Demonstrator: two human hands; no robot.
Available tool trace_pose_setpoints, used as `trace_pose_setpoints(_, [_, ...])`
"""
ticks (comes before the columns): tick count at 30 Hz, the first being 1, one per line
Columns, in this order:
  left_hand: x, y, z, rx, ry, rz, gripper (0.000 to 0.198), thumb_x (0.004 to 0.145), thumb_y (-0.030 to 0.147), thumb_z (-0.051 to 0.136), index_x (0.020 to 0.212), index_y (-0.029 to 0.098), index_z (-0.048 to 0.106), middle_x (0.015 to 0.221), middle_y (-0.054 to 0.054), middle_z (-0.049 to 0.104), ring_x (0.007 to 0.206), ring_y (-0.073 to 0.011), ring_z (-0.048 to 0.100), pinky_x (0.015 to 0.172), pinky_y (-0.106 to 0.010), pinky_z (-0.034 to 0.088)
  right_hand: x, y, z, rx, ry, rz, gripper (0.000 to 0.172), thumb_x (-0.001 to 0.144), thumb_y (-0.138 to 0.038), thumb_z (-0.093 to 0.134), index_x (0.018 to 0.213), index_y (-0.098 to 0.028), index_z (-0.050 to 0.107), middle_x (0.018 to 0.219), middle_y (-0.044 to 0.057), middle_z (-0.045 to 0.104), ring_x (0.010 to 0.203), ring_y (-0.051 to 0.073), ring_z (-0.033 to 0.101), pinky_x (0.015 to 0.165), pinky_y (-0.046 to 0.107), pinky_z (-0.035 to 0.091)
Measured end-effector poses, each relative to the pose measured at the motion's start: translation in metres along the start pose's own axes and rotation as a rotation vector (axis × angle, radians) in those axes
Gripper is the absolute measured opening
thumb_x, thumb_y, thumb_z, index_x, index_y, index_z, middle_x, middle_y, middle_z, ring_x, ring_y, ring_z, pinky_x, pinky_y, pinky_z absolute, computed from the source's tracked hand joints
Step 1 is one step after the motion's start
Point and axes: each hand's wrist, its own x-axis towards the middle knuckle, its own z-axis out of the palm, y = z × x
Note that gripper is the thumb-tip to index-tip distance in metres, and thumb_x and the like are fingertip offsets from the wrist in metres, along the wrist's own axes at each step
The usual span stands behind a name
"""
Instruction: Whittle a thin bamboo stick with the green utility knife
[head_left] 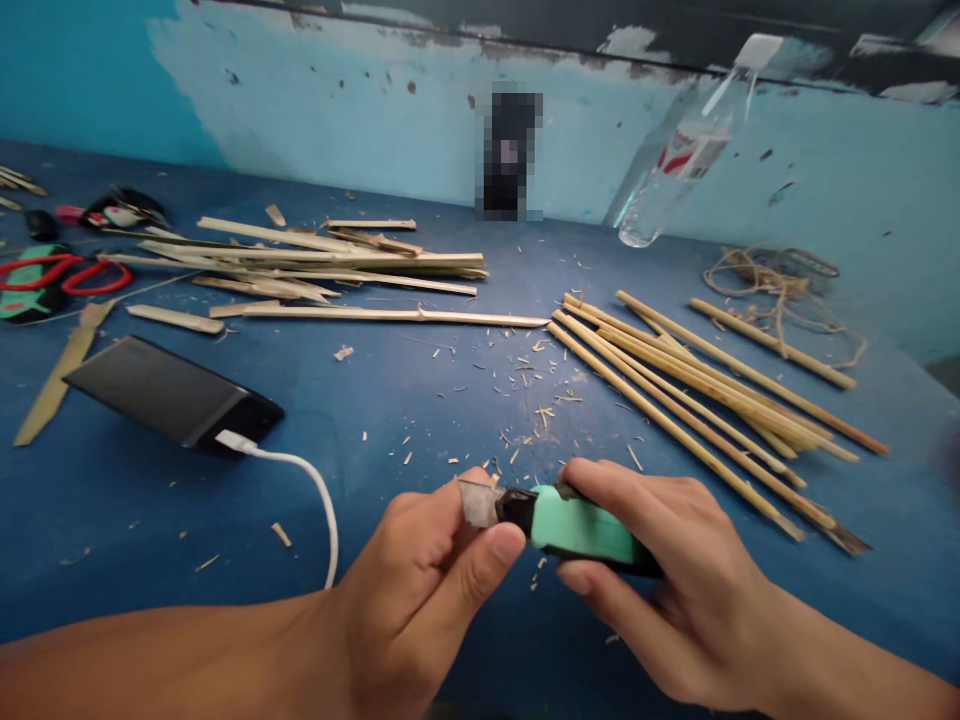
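While right hand [660, 570] grips utility knife [577, 525] — left hand [427, 570] pinches blade [476, 502].

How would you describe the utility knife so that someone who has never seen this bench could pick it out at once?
Start at the blue table and come to its near edge. There the utility knife lies between the left hand, pinching its bare blade, and the right hand, gripping its handle. Its mint-green and black body sets it apart from the pale bamboo sticks beyond.

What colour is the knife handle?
The knife handle is mint green with black trim, seen in the head view.
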Motion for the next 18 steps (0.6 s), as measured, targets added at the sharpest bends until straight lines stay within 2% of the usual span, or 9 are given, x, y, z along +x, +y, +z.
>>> trace_pose_setpoints(6, [-0.002,0.004,0.001,0.021,-0.017,-0.070,0.046,0.106,0.049,0.043,0.071,0.021,0.053,0.062,0.003,0.052,0.054,-0.0125,0.045,0.053,-0.027,0.038,-0.004,-0.010,0.001,-0.041,0.038,0.028,0.024,0.104,-0.033,0.050,0.122,-0.018,0.051,0.092,0.006,0.073,0.066,0.016,0.068,0.053,0.028,0.049])
trace_pose_setpoints(11, [-0.005,0.000,0.003,-0.079,0.050,-0.102,0.048,0.100,0.053,0.054,0.065,0.023,0.043,0.054,0.007,0.031,0.049,-0.0113,0.031,0.047,-0.026,0.028,-0.003,-0.011,0.004,-0.034,0.063,0.014,0.025,0.104,-0.035,0.048,0.121,-0.017,0.050,0.096,0.008,0.074,0.070,0.017,0.070,0.055,0.028,0.050])
trace_pose_setpoints(13, [-0.004,-0.002,-0.001,-0.171,-0.033,-0.114,0.048,0.096,0.054,0.060,0.067,0.023,0.038,0.056,0.008,0.027,0.050,-0.0105,0.025,0.046,-0.027,0.022,-0.003,-0.009,0.005,-0.027,0.034,-0.006,0.026,0.103,-0.036,0.049,0.121,-0.018,0.050,0.096,0.007,0.075,0.070,0.017,0.070,0.055,0.028,0.050])
trace_pose_setpoints(15, [-0.001,-0.003,-0.007,-0.257,-0.181,-0.145,0.046,0.094,0.055,0.062,0.071,0.024,0.036,0.060,0.008,0.025,0.052,-0.0106,0.021,0.047,-0.028,0.019,-0.003,-0.007,0.005,-0.027,0.017,-0.013,0.026,0.102,-0.036,0.049,0.120,-0.017,0.050,0.095,0.007,0.075,0.071,0.018,0.071,0.055,0.029,0.050])
trace_pose_setpoints(17, [0.002,-0.002,-0.012,-0.290,-0.313,-0.174,0.044,0.096,0.054,0.059,0.074,0.024,0.036,0.063,0.007,0.025,0.055,-0.0115,0.021,0.049,-0.029,0.019,-0.003,-0.006,0.005,-0.025,0.021,-0.016,0.026,0.102,-0.036,0.049,0.121,-0.017,0.050,0.095,0.007,0.075,0.072,0.018,0.071,0.056,0.029,0.050])
trace_pose_setpoints(18, [0.003,-0.001,-0.014,-0.285,-0.337,-0.176,0.043,0.097,0.054,0.056,0.074,0.024,0.037,0.064,0.007,0.025,0.056,-0.0121,0.021,0.050,-0.029,0.020,-0.003,-0.006,0.005,-0.023,0.022,-0.017,0.026,0.103,-0.036,0.048,0.120,-0.017,0.050,0.095,0.007,0.075,0.072,0.018,0.071,0.056,0.029,0.050])
